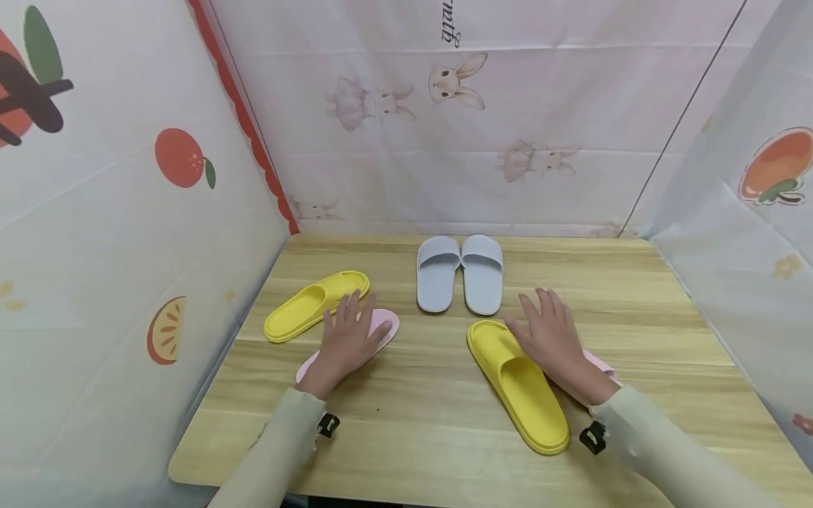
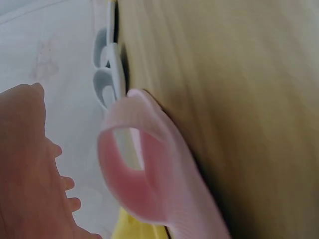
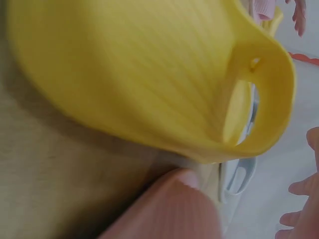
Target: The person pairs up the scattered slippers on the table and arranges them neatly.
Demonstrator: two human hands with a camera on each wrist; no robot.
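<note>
My left hand (image 1: 348,342) is spread, palm down, above a pink slipper (image 1: 384,326) and covers its middle; the left wrist view shows a gap between that palm and the slipper's strap. A yellow slipper (image 1: 298,310) lies just beyond, near the fingertips. On the other side, my right hand (image 1: 554,342) reaches over a yellow slipper (image 1: 530,402), fingers extended and holding nothing. Another pink slipper (image 3: 174,214) lies beside that yellow one, mostly hidden under the right hand and wrist in the head view.
Two pale grey slippers (image 1: 436,282) stand side by side at the back of the wooden table (image 1: 419,423). Printed cloth walls (image 1: 546,106) enclose the left, back and right sides. The table's front edge runs below the forearms.
</note>
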